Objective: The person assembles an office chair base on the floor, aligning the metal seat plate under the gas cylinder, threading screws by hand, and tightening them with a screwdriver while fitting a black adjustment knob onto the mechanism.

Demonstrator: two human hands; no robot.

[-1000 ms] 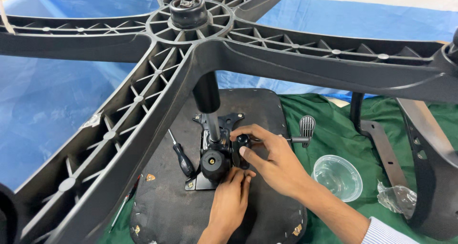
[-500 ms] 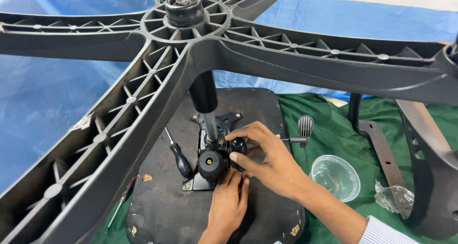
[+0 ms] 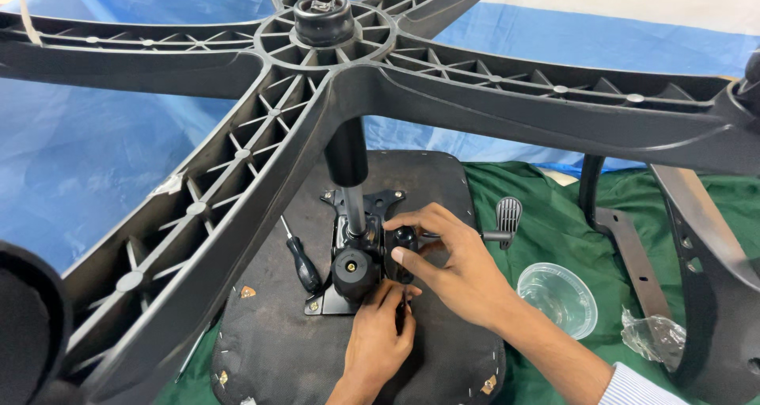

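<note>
From the head camera, an upturned office chair lies with its black five-spoke plastic base [image 3: 237, 183] overhead and the black fabric underside of the seat [image 3: 443, 183] below, resting on a green cloth [image 3: 546, 207]. The black metal tilt mechanism [image 3: 356, 239] is bolted at the seat's middle, beneath the gas column. The right hand [image 3: 451, 266] has its fingers curled closed around a small round black knob [image 3: 404, 237] on the mechanism's side; the left hand [image 3: 380, 338] pinches a thin dark tool, tip by the plate's lower edge. This looks like fastening work on the mechanism; steady alignment seems needed. A black-handled screwdriver [image 3: 303, 264] lies just beside, a clear plastic tub [image 3: 558, 298] nearby
</note>
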